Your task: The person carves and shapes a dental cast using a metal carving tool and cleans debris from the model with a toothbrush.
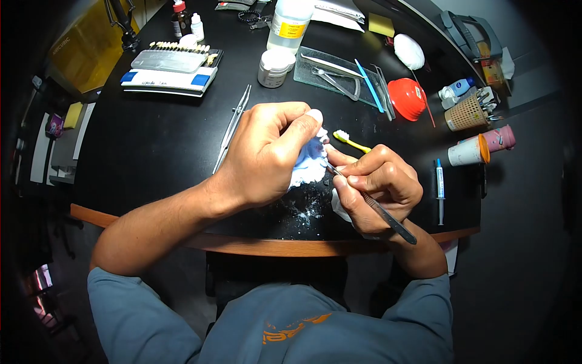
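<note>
My left hand (267, 151) is closed around a pale blue and white dental cast (310, 162), covering much of it. In my right hand (385, 185) is a metal scalpel (388, 217), pinched between thumb and fingers. Its tip end points up and left at the cast's right side; whether the blade touches the cast I cannot tell. White crumbs and dust (306, 212) lie on the black desk under the cast. Just beyond my right hand rests a yellow toothbrush (351, 141), and long metal tweezers (232, 128) lie left of my left hand.
A shade guide box (170, 70) stands at the back left. Behind the hands are a white jar (274, 68), a clear bottle (290, 27) and a glass slab (339, 79) with tools. To the right are a red bowl (406, 99), a syringe (440, 191) and a white cup (467, 151).
</note>
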{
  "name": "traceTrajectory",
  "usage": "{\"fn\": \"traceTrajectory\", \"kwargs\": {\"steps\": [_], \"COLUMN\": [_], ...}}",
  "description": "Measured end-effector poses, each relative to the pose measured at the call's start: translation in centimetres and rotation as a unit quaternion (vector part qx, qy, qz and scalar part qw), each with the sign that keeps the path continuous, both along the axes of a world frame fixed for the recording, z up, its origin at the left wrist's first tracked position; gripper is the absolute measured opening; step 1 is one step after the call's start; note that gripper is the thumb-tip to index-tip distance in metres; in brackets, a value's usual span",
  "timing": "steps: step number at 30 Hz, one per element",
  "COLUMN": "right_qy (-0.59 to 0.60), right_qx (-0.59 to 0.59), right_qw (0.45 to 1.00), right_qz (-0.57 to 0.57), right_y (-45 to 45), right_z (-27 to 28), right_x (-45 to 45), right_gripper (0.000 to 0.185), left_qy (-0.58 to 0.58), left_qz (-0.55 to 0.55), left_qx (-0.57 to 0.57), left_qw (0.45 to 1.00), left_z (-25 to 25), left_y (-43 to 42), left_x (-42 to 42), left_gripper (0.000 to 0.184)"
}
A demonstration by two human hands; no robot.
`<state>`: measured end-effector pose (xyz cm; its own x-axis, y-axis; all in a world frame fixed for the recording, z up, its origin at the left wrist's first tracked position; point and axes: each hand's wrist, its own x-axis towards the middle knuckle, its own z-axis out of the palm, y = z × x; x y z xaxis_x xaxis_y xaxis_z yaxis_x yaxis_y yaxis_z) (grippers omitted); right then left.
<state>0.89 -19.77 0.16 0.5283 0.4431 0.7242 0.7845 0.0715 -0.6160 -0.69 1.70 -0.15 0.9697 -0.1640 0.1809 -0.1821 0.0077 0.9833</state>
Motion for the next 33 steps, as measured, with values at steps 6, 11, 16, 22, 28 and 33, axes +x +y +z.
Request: {"fn": "traceTrajectory", "kwargs": {"steps": [6, 11, 16, 22, 28, 33], "right_qy": [0.055, 0.122, 0.018, -0.048, -0.023, -0.002], "right_qx": [0.04, -0.038, -0.276, -0.343, -0.258, -0.218], "right_qw": [0.997, 0.992, 0.955, 0.924, 0.941, 0.939], "right_qz": [0.04, -0.011, -0.104, -0.161, -0.219, -0.267], "right_y": [-0.3, -2.3, -5.7, -8.6, -10.9, -11.8], "right_z": [0.0, 1.0, 2.6, 2.7, 3.6, 4.0], "right_x": [0.6, 2.7, 5.2, 7.5, 8.7, 9.3], "right_gripper": [0.019, 0.009, 0.012, 0.017, 0.017, 0.019], "left_qy": [0.004, -0.402, -0.387, -0.313, -0.355, -0.388], "left_qz": [-0.05, -0.035, -0.064, -0.04, -0.013, -0.008], "left_qx": [0.034, 0.324, 0.32, 0.315, 0.349, 0.386], "left_qw": [0.998, 0.856, 0.862, 0.895, 0.867, 0.837], "left_z": [0.3, 0.7, 1.2, 2.0, 1.9, 1.7], "left_y": [1.1, 1.9, 2.6, 3.5, 3.0, 3.3], "left_x": [1.2, 1.2, 1.5, 2.0, 2.2, 2.0], "left_gripper": [0.04, 0.012, 0.01, 0.024, 0.023, 0.028]}}
